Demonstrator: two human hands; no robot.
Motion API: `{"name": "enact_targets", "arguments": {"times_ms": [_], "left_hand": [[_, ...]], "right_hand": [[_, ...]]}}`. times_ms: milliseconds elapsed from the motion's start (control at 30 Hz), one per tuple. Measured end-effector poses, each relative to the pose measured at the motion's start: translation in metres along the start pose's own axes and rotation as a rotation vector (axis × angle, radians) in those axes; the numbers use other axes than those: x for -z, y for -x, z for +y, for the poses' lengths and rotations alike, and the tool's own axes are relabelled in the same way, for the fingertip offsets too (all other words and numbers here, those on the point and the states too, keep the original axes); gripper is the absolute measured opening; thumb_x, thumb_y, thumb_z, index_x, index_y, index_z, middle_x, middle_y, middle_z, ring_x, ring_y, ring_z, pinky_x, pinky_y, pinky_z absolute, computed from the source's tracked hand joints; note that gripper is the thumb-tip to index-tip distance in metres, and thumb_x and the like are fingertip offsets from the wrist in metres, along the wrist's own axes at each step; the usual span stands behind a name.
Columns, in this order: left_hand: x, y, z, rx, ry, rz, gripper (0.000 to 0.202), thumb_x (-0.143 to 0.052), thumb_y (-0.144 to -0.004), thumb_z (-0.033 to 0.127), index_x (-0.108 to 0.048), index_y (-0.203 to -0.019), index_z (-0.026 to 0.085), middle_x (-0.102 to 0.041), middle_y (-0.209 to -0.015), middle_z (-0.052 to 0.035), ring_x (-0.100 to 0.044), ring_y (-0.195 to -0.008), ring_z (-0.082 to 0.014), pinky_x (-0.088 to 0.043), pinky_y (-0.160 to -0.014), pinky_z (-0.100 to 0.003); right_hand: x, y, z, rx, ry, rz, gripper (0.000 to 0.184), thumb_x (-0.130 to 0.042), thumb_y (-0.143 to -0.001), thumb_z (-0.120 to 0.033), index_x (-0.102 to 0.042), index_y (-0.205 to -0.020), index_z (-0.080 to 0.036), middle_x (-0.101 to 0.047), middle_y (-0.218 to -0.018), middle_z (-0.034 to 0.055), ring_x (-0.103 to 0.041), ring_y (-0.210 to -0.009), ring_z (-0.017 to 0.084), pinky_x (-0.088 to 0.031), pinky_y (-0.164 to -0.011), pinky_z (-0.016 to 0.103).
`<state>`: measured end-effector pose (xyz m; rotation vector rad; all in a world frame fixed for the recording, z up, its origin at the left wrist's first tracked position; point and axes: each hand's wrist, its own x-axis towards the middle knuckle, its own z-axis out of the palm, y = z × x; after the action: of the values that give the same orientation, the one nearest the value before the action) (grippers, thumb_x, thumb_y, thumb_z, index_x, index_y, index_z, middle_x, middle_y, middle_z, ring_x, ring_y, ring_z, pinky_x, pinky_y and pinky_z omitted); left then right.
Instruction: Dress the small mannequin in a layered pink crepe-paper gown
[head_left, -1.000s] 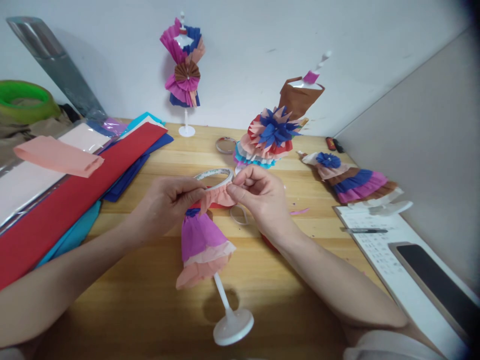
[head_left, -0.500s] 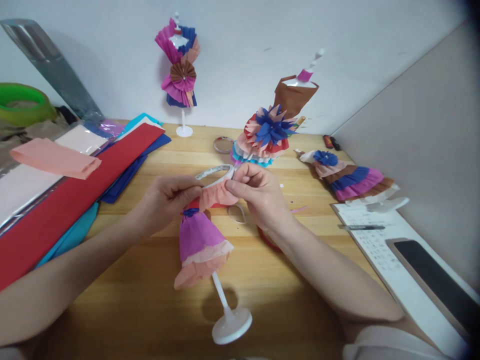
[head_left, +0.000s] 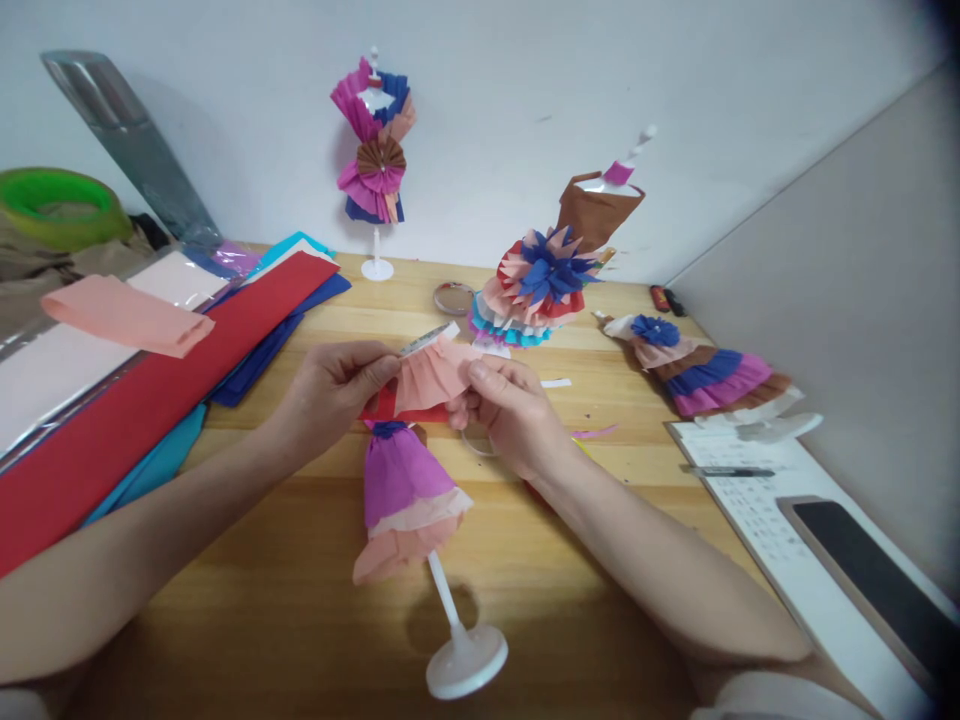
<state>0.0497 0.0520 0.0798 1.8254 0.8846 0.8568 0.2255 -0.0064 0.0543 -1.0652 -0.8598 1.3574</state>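
My left hand [head_left: 341, 385] pinches the left end of a gathered strip of peach crepe paper [head_left: 431, 378]. My right hand [head_left: 514, 405] grips the strip's right end between thumb and fingers. Along its top edge runs a whitish tape-like band [head_left: 429, 340]. Just beneath lies a small dress form, tilted, its white round base [head_left: 466, 662] towards me. It wears a purple skirt [head_left: 397, 475] with white and peach ruffles and a dark blue waist tie; red paper [head_left: 386, 405] shows above that, and its top is hidden behind the hands and strip.
Stacked crepe paper [head_left: 172, 390] covers the left side. Two dressed forms [head_left: 381, 155] [head_left: 600, 210] stand at the back, with a tape roll [head_left: 453, 298] between them. At right are another paper dress [head_left: 712, 375], a pen [head_left: 731, 471] and a phone [head_left: 870, 560] on white paper.
The white loop above the strip is gone from its top edge, and a short white piece now shows on the table to the right. My right hand has shifted slightly down. The view has moved slightly.
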Motion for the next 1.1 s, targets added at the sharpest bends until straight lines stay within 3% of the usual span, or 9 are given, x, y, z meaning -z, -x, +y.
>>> {"name": "enact_targets", "arguments": {"times_ms": [167,333,600,833,967,1033,1100], "left_hand": [[0.002,0.001,0.001,0.033,0.013,0.010,0.031,-0.051,-0.080,0.026,-0.048,-0.049,0.017,-0.041,-0.045,0.0025,-0.036,-0.045,-0.0082,-0.028,-0.046,-0.023],[0.004,0.001,0.001,0.079,0.044,0.022,0.035,-0.051,-0.082,0.029,-0.046,-0.048,0.018,-0.042,-0.045,0.0016,-0.037,-0.046,-0.0087,-0.029,-0.046,-0.023],[0.002,0.000,-0.001,0.120,0.084,-0.006,0.035,-0.051,-0.081,0.031,-0.045,-0.049,0.018,-0.040,-0.046,0.0014,-0.036,-0.046,-0.0089,-0.029,-0.044,-0.023],[0.004,0.000,0.001,0.084,0.046,0.009,0.036,-0.052,-0.082,0.033,-0.047,-0.049,0.018,-0.043,-0.045,0.0006,-0.038,-0.045,-0.0098,-0.031,-0.043,-0.024],[0.005,0.002,-0.001,0.042,0.042,0.023,0.031,-0.052,-0.082,0.031,-0.051,-0.053,0.017,-0.046,-0.046,0.0015,-0.040,-0.045,-0.0092,-0.033,-0.044,-0.022],[0.006,0.001,-0.002,0.002,0.038,-0.037,0.032,-0.052,-0.083,0.032,-0.052,-0.055,0.017,-0.047,-0.047,0.0016,-0.042,-0.046,-0.0090,-0.034,-0.045,-0.022],[0.010,0.000,-0.004,-0.040,0.020,-0.138,0.030,-0.052,-0.083,0.033,-0.056,-0.058,0.016,-0.048,-0.048,0.0017,-0.042,-0.047,-0.0089,-0.034,-0.045,-0.022]], "right_hand": [[-0.005,0.003,-0.002,0.079,-0.015,0.013,0.036,-0.081,-0.061,-0.038,-0.053,-0.053,-0.017,-0.059,-0.046,-0.0038,-0.048,-0.038,0.006,-0.034,-0.043,0.020],[-0.004,0.004,0.000,0.123,0.031,0.010,0.034,-0.079,-0.066,-0.039,-0.054,-0.055,-0.017,-0.059,-0.046,-0.0042,-0.047,-0.039,0.005,-0.033,-0.044,0.020],[-0.002,0.004,0.002,0.065,0.021,-0.054,0.036,-0.079,-0.064,-0.049,-0.060,-0.067,-0.018,-0.064,-0.058,-0.0026,-0.054,-0.047,0.009,-0.040,-0.048,0.022],[-0.001,0.004,0.001,0.069,0.168,-0.057,0.034,-0.075,-0.068,-0.044,-0.055,-0.057,-0.018,-0.058,-0.048,-0.0033,-0.048,-0.041,0.008,-0.036,-0.045,0.022],[0.005,0.003,-0.003,0.298,0.229,0.065,0.036,-0.069,-0.076,-0.044,-0.051,-0.056,-0.020,-0.048,-0.045,-0.0057,-0.038,-0.040,0.007,-0.028,-0.043,0.023],[0.010,0.003,-0.008,0.476,0.288,0.180,0.035,-0.066,-0.080,-0.040,-0.049,-0.057,-0.020,-0.043,-0.046,-0.0064,-0.035,-0.042,0.008,-0.027,-0.045,0.024],[0.016,0.002,-0.016,0.636,0.415,0.261,0.027,-0.064,-0.083,-0.037,-0.054,-0.064,-0.021,-0.048,-0.054,-0.0044,-0.039,-0.048,0.010,-0.031,-0.049,0.025]]}}
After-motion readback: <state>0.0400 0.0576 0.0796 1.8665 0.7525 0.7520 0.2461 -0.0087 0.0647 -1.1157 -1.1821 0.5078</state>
